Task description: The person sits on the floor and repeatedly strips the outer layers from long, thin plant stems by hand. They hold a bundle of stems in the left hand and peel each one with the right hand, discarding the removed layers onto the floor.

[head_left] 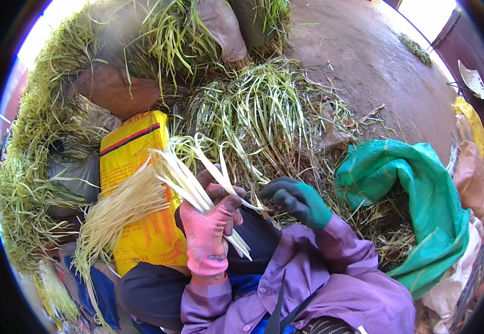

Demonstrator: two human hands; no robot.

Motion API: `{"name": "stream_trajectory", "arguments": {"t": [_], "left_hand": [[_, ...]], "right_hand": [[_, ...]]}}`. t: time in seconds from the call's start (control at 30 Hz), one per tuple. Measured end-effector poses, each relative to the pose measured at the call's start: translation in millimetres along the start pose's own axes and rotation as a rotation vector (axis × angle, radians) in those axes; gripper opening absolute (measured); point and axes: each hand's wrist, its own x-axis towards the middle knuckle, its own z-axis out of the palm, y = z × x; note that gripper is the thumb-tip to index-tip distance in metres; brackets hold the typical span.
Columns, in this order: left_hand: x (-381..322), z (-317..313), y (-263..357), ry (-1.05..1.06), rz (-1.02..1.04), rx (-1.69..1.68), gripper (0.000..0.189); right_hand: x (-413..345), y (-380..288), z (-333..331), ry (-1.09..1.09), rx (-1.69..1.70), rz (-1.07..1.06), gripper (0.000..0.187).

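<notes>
My left hand [210, 225], in a pink glove with dark fingers, is closed round several pale stalks of leafy greens [189, 183]. Their white ends stick out below the palm. Close on its right, my right hand [298, 202] wears a green and black glove, its fingers bent near the root end of one stalk; whether they touch it cannot be told. A bundle of trimmed pale stalks [121, 213] lies across a yellow printed sack [131, 171] to the left. Ahead of my hands a heap of long greens with roots [263, 108] spreads over the ground.
An open green woven sack [438, 208] with plant scraps [386, 229] stands at the right. Tall piles of greens [29, 179] rise along the left and top. A grey plastic bag [75, 179] sits beside the yellow sack. Brown ground [363, 71] shows at the upper right.
</notes>
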Motion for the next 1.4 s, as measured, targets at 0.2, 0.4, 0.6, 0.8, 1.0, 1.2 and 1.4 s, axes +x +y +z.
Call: {"name": "stream_trajectory", "arguments": {"t": [0.2,0.4,0.6,0.8,1.0,1.2,1.4], "left_hand": [[-3.2,2.3,-6.0,-0.020,-0.059,-0.024,0.066],[-1.1,7.5,-11.8,-0.075,-0.106,0.002,0.062],[-1.6,19.0,-35.1,0.065,-0.117,-0.034,0.052],[-3.8,12.2,-40.4,0.126,-0.020,-0.159,0.045],[2.6,6.0,-32.4,0.140,-0.052,-0.180,0.042],[1.7,8.6,-31.9,0.127,-0.083,-0.197,0.040],[4.1,-10.6,-22.3,0.032,-0.147,-0.436,0.042]], "right_hand": [[27.8,-10.8,35.6,-0.182,0.696,0.287,0.031],[23.5,-13.2,37.6,-0.079,0.989,0.341,0.019],[12.6,11.4,37.4,0.234,0.054,0.048,0.027],[-24.6,118.3,22.5,0.365,-0.654,0.251,0.028],[-73.1,188.9,-6.2,0.319,-0.829,0.583,0.021],[-38.7,65.0,-19.5,0.138,-0.977,0.259,0.033],[-21.0,-1.4,11.9,-0.244,0.098,0.194,0.038]]}}
